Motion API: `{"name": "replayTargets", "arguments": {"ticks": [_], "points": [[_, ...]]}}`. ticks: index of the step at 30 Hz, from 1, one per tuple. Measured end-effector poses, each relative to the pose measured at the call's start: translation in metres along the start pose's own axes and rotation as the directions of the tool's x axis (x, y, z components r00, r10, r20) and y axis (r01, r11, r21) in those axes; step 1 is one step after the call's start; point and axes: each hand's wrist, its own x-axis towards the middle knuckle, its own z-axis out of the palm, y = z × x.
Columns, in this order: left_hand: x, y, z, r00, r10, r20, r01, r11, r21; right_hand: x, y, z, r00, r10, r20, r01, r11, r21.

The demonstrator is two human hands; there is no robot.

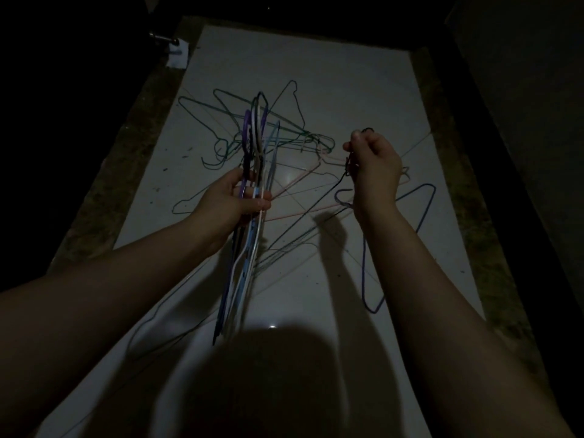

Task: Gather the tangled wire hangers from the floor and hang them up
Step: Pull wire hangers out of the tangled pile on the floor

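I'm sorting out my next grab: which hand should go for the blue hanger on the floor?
Right, probably. The blue hanger lies on the floor just below the right hand, which pinches only one dark hanger. The left hand grips a full bundle of hangers, farther away.

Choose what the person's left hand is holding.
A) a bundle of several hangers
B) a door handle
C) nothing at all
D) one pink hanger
A: the left hand grips a bundle of hangers, purple, white and pale blue, while the right hand pinches a single dark wire hanger.
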Motion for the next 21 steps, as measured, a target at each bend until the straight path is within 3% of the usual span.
{"name": "replayTargets", "arguments": {"ticks": [7,17,21], "points": [[0.0,-0.001,0.003,1.0,-0.004,-0.005,0.004,1.0,0.018,-0.013,-0.003,0.011,0.993,-0.007,0.12,0.007,1.0,0.0],[0.0,-0.01,0.014,0.999,-0.021,0.04,0.019,0.999,0.047,-0.043,-0.011,0.042,0.963,0.055,0.264,-0.119,0.965,0.233],[-0.004,-0.012,0.02,0.997,-0.048,0.067,0.047,0.999,0.011,-0.049,-0.013,0.047,0.964,0.012,0.265,-0.07,0.975,0.209]]}}
